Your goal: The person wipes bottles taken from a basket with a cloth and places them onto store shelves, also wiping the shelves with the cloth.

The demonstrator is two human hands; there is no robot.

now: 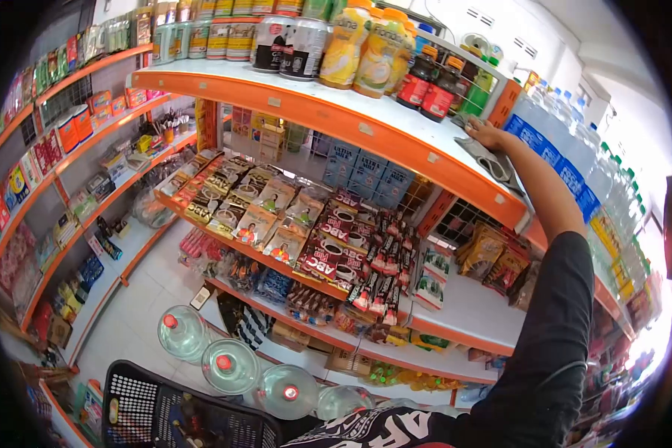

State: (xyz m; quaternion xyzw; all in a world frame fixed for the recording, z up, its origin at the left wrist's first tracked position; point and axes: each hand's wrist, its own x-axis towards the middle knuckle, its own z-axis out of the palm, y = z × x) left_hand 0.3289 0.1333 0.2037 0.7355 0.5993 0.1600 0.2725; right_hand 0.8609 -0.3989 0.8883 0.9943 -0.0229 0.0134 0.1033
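1. Grey cloth (488, 161) is touched by the fingers of the right hand (487, 136); their grip cannot be told.
2. From them, it is spread toward five o'clock on the top shelf (393, 139).
3. Dark bottles (446, 84) are seen at ten o'clock, water bottles (551, 119) at three.

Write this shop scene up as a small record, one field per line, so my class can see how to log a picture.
Setting: shop with orange-edged shelves
Right hand: right hand on a grey cloth
Left hand: not in view
Cloth's place: top shelf, at its front edge
Nearby bottles: dark bottles with red labels
Farther left: yellow bottles, then cans
Shelf below: coffee packets, among others
Low down: large clear bottles, three red caps showing
Basket: black basket, contents too dark to name
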